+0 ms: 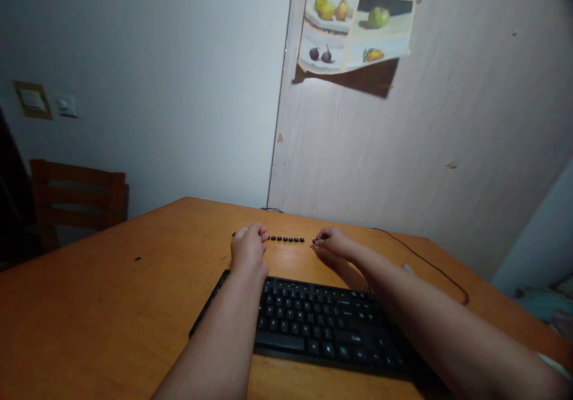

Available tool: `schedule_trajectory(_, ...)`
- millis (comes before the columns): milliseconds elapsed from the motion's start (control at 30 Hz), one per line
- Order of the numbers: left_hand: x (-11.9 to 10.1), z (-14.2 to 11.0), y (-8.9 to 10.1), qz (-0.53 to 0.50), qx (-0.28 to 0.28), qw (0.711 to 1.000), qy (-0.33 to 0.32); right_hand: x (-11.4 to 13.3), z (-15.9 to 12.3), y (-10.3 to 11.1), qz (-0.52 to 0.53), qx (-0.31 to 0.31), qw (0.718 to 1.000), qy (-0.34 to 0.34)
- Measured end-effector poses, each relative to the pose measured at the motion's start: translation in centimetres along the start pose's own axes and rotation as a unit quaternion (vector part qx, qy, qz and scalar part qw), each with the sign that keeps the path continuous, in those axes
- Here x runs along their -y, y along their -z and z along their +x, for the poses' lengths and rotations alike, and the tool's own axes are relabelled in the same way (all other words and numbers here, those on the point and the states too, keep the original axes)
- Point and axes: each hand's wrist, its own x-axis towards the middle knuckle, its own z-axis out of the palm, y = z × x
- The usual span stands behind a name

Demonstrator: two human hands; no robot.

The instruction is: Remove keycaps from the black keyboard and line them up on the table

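Note:
A row of several small black keycaps (pixel 285 239) lies on the wooden table (pixel 179 233) behind the black keyboard (pixel 308 322). My left hand (pixel 249 246) is over the left part of this row, fingers curled and close together. Whatever lies between its fingertips is hidden. Beyond its left side shows another small black piece (pixel 233 234). To the right of the row, a short gap away, my right hand (pixel 332 242) pinches a small black keycap (pixel 314 242) low at the tabletop. My forearms cross over both sides of the keyboard. Along its far edge, the top row shows small pale spots instead of keycaps.
A dark cable (pixel 430 260) curves across the right side of the table. On the left lies a small dark speck (pixel 138 259). A wooden chair (pixel 80 194) stands past the left edge. Fruit pictures (pixel 358 27) hang on the wall panel behind.

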Motion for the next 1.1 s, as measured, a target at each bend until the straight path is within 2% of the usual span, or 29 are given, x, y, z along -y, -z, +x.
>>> schedule_trajectory(233, 0.2, 0.4, 0.0, -0.01, -0.025, 1.0, 0.002, -0.7, 1.9, -1.7, -0.041, 0.001, 0.999, -0.013)
schedule_trajectory(767, 0.3, 0.5, 0.0, -0.007, -0.017, 1.0, 0.014, -0.2, 3.0, -2.5, -0.086, 0.019, 0.996, 0.014)
schedule_trajectory(967, 0.3, 0.5, 0.0, -0.016, -0.026, 0.999, 0.01, -0.1, 2.5, -2.1, -0.057, 0.007, 0.998, 0.014)
schedule_trajectory(1100, 0.2, 0.2, -0.1, -0.018, -0.02, 1.0, 0.009, 0.3, 1.6, -0.6, -0.017, -0.02, 1.0, 0.006)
